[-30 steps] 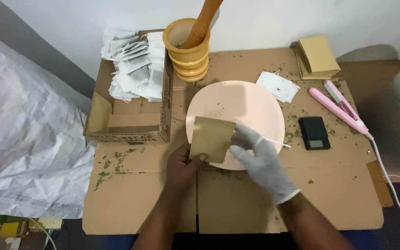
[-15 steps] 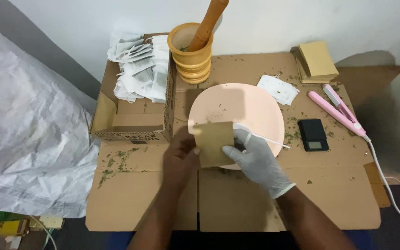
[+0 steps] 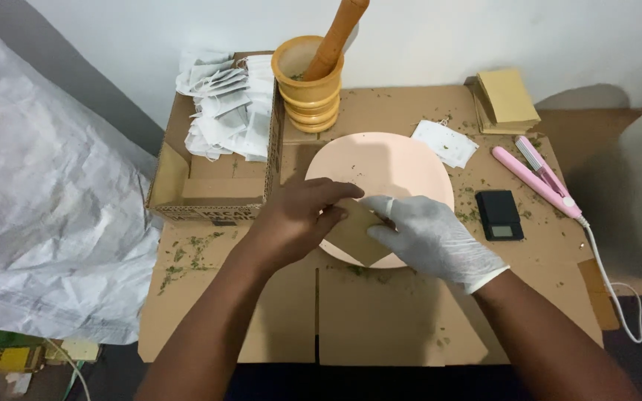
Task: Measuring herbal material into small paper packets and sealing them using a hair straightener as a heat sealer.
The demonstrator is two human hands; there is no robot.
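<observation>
Both hands, left hand (image 3: 299,219) and gloved right hand (image 3: 429,238), grip clamped on brown pouch (image 3: 357,239), cover pink plate (image 3: 391,163) beside scale (image 3: 499,214).

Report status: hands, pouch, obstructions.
Left hand and gloved right hand both grip brown pouch over pink plate. Nothing in the way.

Centre of the flattened cardboard (image 3: 380,319) sits the plate (image 3: 403,167), both hands meeting on a paper pouch (image 3: 357,236) at its near edge. Far behind it, the mortar (image 3: 307,89) with pestle (image 3: 336,37) inside. Left, an open box (image 3: 213,186) holding sachets (image 3: 224,111). Right, the pocket scale (image 3: 499,215), then the sealing iron (image 3: 533,174); far right, stacked pouches (image 3: 507,100).
</observation>
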